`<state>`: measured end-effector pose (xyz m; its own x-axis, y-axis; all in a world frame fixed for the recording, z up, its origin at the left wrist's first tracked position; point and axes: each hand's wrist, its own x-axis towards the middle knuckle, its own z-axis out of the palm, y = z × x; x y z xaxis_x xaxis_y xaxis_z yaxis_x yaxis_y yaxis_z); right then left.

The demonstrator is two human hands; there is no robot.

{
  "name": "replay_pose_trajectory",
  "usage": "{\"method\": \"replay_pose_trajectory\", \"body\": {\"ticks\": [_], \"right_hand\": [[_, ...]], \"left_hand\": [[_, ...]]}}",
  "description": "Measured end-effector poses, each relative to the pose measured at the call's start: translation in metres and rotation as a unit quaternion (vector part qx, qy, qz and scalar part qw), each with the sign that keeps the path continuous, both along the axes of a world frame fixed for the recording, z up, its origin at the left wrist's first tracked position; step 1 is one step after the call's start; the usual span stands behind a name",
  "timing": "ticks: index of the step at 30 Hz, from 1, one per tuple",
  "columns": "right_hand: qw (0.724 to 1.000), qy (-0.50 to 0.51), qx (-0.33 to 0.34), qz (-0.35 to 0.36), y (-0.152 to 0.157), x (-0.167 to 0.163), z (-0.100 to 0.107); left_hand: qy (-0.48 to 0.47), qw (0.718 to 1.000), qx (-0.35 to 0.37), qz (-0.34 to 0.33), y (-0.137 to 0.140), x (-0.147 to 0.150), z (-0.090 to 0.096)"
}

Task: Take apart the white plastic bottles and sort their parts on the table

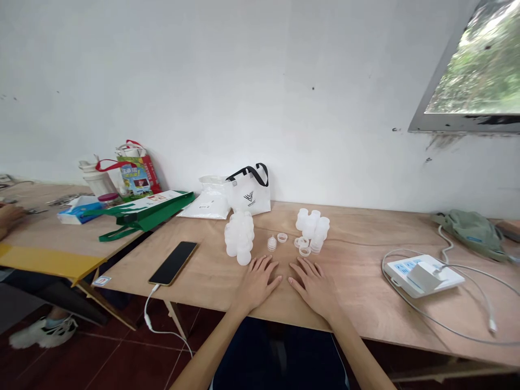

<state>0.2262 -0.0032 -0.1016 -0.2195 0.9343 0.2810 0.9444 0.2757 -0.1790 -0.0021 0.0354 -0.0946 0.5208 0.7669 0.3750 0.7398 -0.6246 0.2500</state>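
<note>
My left hand [258,281] lies flat on the wooden table, fingers spread and holding nothing. Palm down beside it rests my right hand [312,286], also with fingers apart. Just beyond my left fingertips is a cluster of translucent white plastic containers [239,235], piled together. A smaller group of similar white containers [312,225] stands past my right hand. Between the two groups sit a small clear nozzle-shaped cap [272,243] and a clear plastic ring [282,237]. Several more rings [304,250] lie near the right group.
Left on the table is a phone [174,263] with a charging cable. White bags [252,196] lean by the wall, near a green bag [152,214]. At right are a power strip [422,275], looping cables and a grey-green cloth [471,233]. Another person's hand [10,215] shows far left.
</note>
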Motion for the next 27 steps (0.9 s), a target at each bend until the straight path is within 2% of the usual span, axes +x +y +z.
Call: {"method": "replay_pose_trajectory", "body": {"ticks": [14, 18, 20, 22, 24, 27], "right_hand": [[1.0, -0.011, -0.005, -0.007, 0.0, -0.001, 0.001], [1.0, -0.002, 0.005, -0.003, -0.001, 0.0, 0.001], [1.0, 0.021, 0.008, 0.0, -0.002, 0.0, 0.004], [0.997, 0.074, 0.01, 0.001, -0.005, 0.0, 0.014], [0.987, 0.157, 0.025, 0.004, -0.013, -0.002, 0.033], [0.95, 0.29, 0.112, 0.039, -0.034, -0.004, 0.079]], "left_hand": [[0.002, 1.0, -0.007, 0.001, 0.0, 0.0, 0.002], [-0.069, 0.996, -0.058, -0.006, -0.002, 0.003, 0.013], [-0.164, 0.981, -0.1, -0.017, -0.01, 0.004, 0.032], [-0.272, 0.956, -0.107, -0.027, -0.027, 0.001, 0.061], [-0.393, 0.918, -0.034, -0.038, -0.05, -0.006, 0.1], [-0.533, 0.826, 0.154, -0.098, -0.09, -0.022, 0.165]]}}
